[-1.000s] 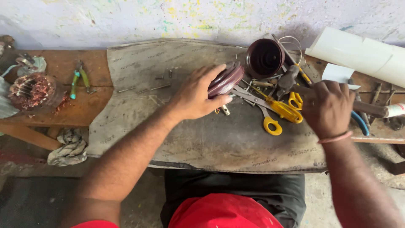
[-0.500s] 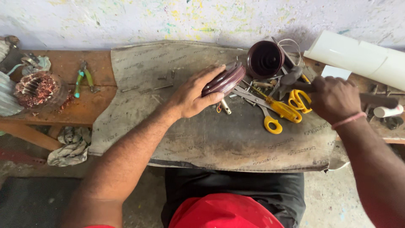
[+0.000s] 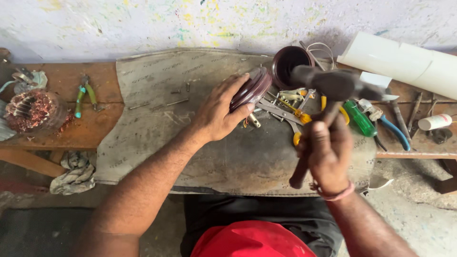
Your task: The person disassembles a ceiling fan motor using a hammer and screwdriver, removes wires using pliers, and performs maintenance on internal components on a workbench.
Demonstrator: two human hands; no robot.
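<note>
Nearest us, the right hand [image 3: 328,154] is closed round the wooden handle of a hammer [image 3: 333,85], whose dark head is raised above the grey mat [image 3: 190,95] on the bench [image 3: 90,128]; further out, the left hand [image 3: 221,114] lies curled over a dark red disc-shaped part [image 3: 252,88] standing on edge on the mat. Just beyond we note a dark round cup [image 3: 288,64]; yellow-handled scissors [image 3: 300,116] lie between the hands.
</note>
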